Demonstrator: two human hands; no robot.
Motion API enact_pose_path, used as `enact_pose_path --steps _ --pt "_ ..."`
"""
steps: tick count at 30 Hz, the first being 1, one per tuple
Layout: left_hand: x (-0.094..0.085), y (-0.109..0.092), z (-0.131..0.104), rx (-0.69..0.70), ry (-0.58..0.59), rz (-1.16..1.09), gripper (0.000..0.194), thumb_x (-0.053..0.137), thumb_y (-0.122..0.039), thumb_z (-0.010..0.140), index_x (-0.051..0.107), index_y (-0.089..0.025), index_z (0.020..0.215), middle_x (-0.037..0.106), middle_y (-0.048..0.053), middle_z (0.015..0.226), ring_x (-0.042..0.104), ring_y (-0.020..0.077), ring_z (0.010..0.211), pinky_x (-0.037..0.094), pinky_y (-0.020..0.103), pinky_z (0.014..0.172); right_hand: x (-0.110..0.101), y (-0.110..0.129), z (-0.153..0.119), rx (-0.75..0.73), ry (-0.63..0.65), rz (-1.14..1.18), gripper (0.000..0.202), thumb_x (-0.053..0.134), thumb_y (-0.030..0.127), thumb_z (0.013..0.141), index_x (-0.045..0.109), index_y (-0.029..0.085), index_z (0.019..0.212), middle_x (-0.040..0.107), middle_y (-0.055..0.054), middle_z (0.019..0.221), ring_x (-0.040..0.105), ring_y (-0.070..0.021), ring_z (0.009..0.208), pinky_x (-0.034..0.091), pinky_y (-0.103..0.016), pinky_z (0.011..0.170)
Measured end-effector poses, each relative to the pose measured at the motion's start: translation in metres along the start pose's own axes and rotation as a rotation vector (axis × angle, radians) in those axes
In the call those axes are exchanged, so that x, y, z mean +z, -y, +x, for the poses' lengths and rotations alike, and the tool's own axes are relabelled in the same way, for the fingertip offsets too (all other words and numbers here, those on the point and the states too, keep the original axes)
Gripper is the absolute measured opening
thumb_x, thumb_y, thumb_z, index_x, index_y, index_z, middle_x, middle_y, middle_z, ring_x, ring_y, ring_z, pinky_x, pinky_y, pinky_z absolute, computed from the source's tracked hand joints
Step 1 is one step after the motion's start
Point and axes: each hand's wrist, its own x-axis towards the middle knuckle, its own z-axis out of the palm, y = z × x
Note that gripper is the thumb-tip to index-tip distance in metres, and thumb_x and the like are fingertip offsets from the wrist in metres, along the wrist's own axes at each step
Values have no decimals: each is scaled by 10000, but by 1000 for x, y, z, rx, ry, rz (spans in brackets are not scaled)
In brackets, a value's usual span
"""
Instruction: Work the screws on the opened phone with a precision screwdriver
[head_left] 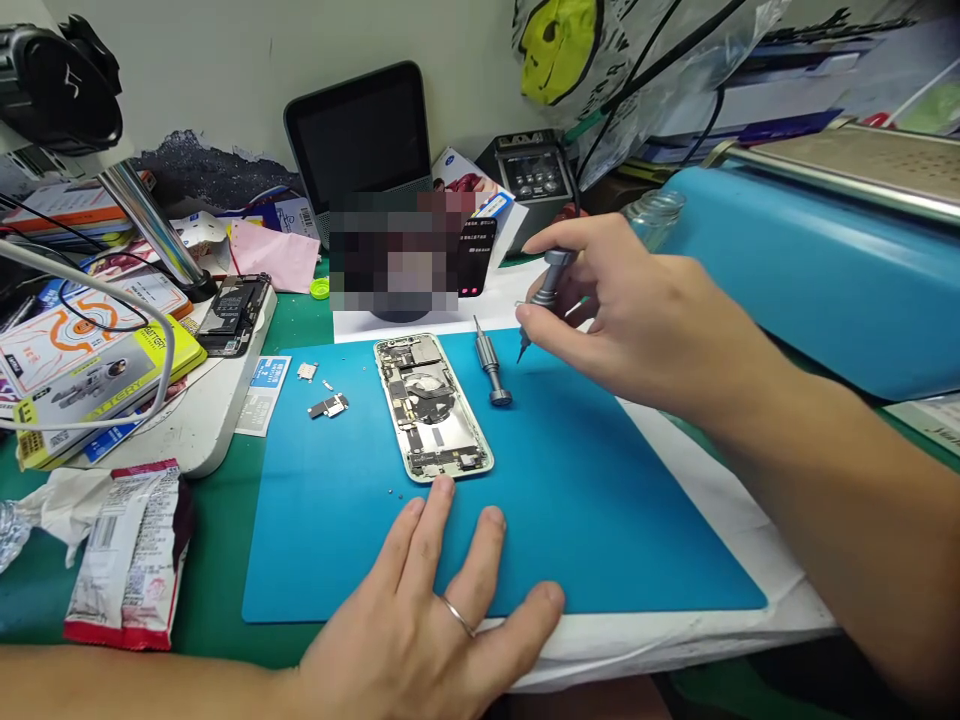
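Observation:
An opened phone [459, 415] lies on a blue mat [585, 520], its inner boards and screws exposed. My left hand [442, 600] rests on the mat with fingers spread, a fingertip at the phone's near end. In my right hand [622, 310] is a grey precision screwdriver [551, 285], gripped between thumb and fingers with its thin tip pointing down over the mat. A second precision screwdriver [491, 370] lies beside the phone on its right. Small metal parts [328, 405] sit left of the phone, and tiny screws [395, 493] lie near its lower left corner.
At the left, boxes [97, 390] and another opened phone [236, 312] sit on a white base. A torn snack packet [131, 560] lies in front. Behind stand a tablet-like screen [364, 140] and a glass jar [654, 218]. A blue roll-like surface [810, 290] borders the right.

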Motion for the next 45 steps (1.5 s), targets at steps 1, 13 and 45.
enact_pose_path --steps 1,13,45 --pt "0 0 0 -1 2 -2 454 538 -371 1081 570 -300 1528 613 125 1492 619 474 1325 466 532 1083 0 1 0 2 -3 3 465 570 368 901 543 191 1329 710 -60 846 661 -227 673 473 -322 610" --pt "0 -1 -1 -1 1 -2 459 546 -380 1079 565 -300 1530 608 124 1502 615 462 1333 485 533 1080 -2 4 0 2 -49 -3 462 582 368 910 571 211 1344 747 -65 899 711 -253 745 530 -362 672" --pt "-2 0 1 7 26 -20 486 577 -372 1059 558 -281 1536 610 141 1499 590 496 1349 482 530 1085 23 37 -32 -251 -217 539 529 630 310 987 391 458 1435 592 -54 1381 749 -209 855 662 -389 691"
